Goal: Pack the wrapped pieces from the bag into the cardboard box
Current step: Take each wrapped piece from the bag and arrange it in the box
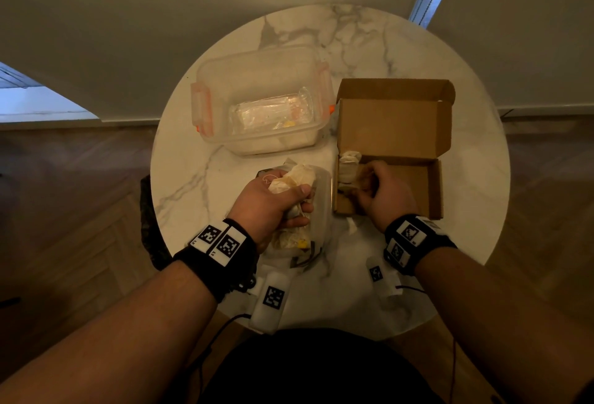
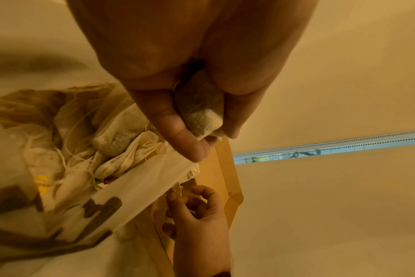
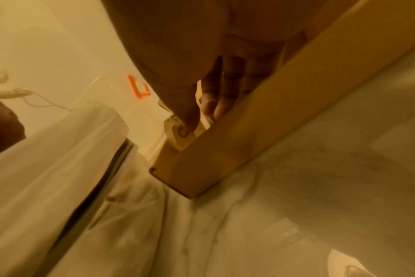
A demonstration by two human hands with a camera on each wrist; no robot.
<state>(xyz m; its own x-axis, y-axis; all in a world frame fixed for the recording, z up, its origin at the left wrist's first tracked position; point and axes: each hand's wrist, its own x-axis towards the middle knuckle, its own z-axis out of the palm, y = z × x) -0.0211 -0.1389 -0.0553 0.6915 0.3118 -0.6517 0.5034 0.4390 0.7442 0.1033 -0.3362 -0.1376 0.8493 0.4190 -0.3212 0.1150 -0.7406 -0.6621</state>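
My left hand (image 1: 284, 199) grips a pale wrapped piece (image 2: 200, 112) between thumb and fingers, just above the open translucent bag (image 1: 318, 210). Several more wrapped pieces (image 2: 114, 138) with loose strings lie in the bag (image 2: 135, 180). The open cardboard box (image 1: 418, 185) stands to the right of the bag. My right hand (image 1: 363, 186) is inside its left end, fingers curled. Its thumb and fingers (image 3: 200, 118) pinch a rolled wrapped piece (image 3: 180, 132) against the box's near-left corner. Other wrapped pieces (image 1: 349, 162) lie along the box's left wall.
A clear plastic tub (image 1: 225, 66) with orange clips stands behind the bag and holds a clear packet. Everything sits on a round marble table (image 1: 353, 33) with floor all around its edge. Two small white tagged devices (image 1: 270, 299) with cables lie near the front edge.
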